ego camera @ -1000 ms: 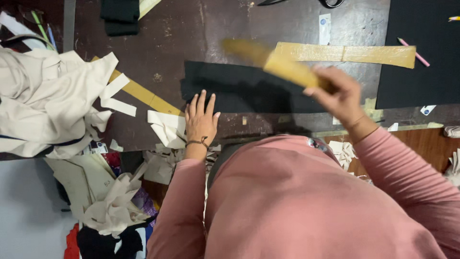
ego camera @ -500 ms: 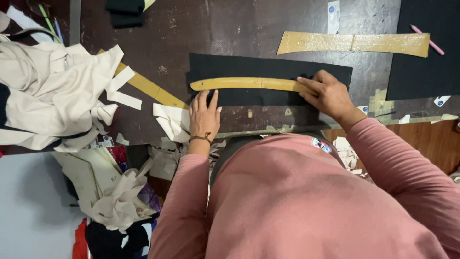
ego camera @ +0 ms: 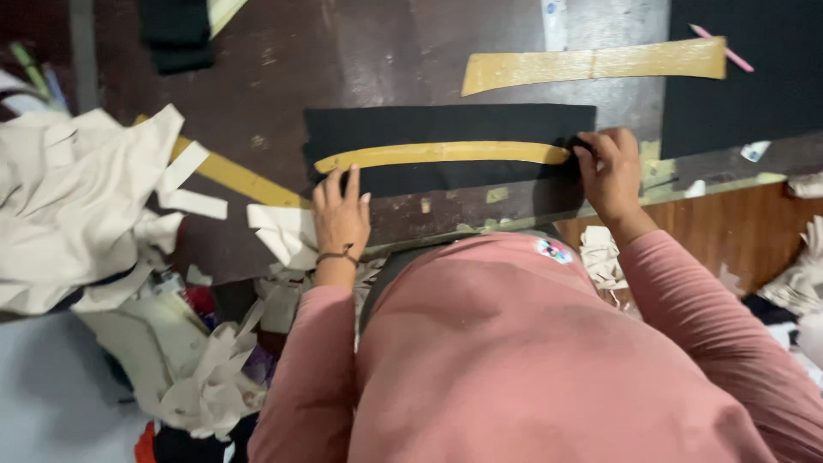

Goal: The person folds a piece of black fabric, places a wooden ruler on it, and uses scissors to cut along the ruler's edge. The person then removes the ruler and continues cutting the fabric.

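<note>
A long black fabric strip point(ego camera: 446, 124) lies on the dark worktable point(ego camera: 377, 60). On it rests a narrow curved tan pattern piece point(ego camera: 441, 153). My left hand point(ego camera: 340, 216) is flat, fingers spread, on the fabric's near left edge just below the pattern's left tip. My right hand point(ego camera: 610, 171) presses the pattern's right end onto the fabric with its fingertips. My pink sleeves and torso fill the lower view.
A second, wider tan pattern piece point(ego camera: 591, 65) lies farther back, beside a large black sheet point(ego camera: 746, 77) with a pink pencil point(ego camera: 718, 45). A heap of cream fabric scraps point(ego camera: 77, 206) sits left, with a yellow strip point(ego camera: 236, 177) beside it. The wooden table edge point(ego camera: 720, 231) shows at right.
A second ago my right hand held the tan pattern piece in the air. It has since been laid on the black strip, and my right hand slid to its right end.
</note>
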